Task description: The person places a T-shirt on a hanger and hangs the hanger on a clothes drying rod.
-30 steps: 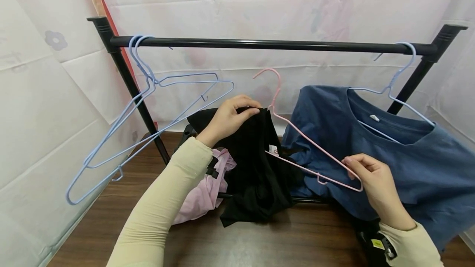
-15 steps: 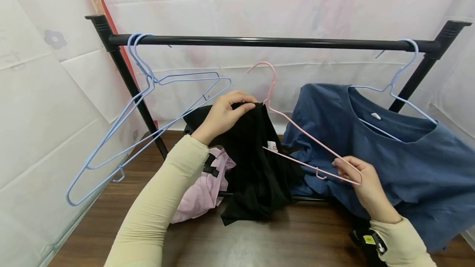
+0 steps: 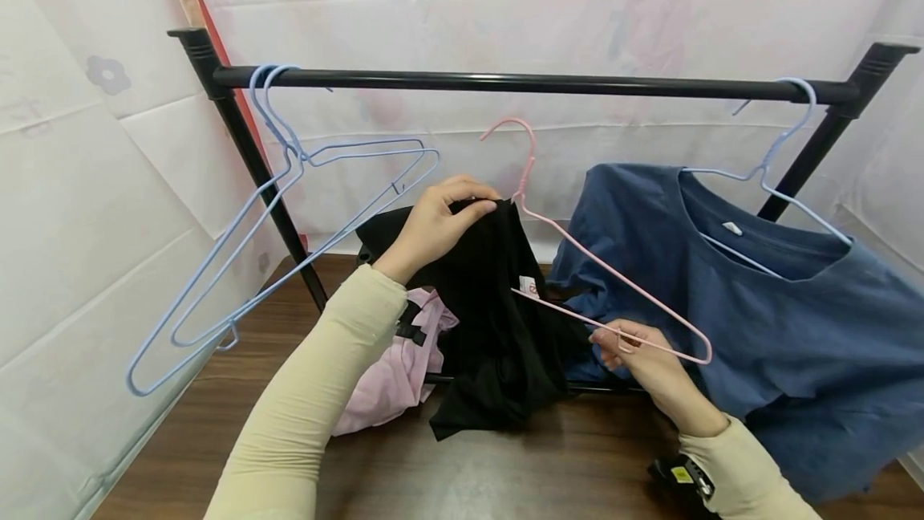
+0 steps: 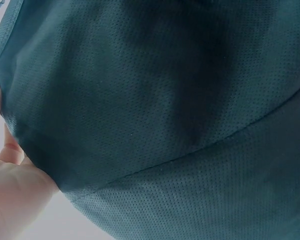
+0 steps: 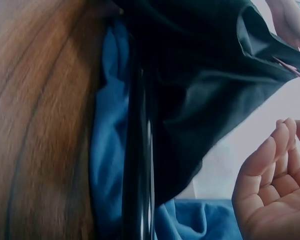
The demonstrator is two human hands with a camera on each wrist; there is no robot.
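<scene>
Black perforated-cloth garment point(image 3: 484, 287), one: before me, below a black tubular rail point(image 3: 491, 83), upper edge pinched between thumb and fingers of my left hand point(image 3: 443, 223). Pink thin-wire hanger point(image 3: 613, 269), one: partly inside the garment, hook apart from the rail. My right hand point(image 3: 642, 355): fingers bent, at the hanger's lower wire; whether gripping it, I cannot tell.
</scene>
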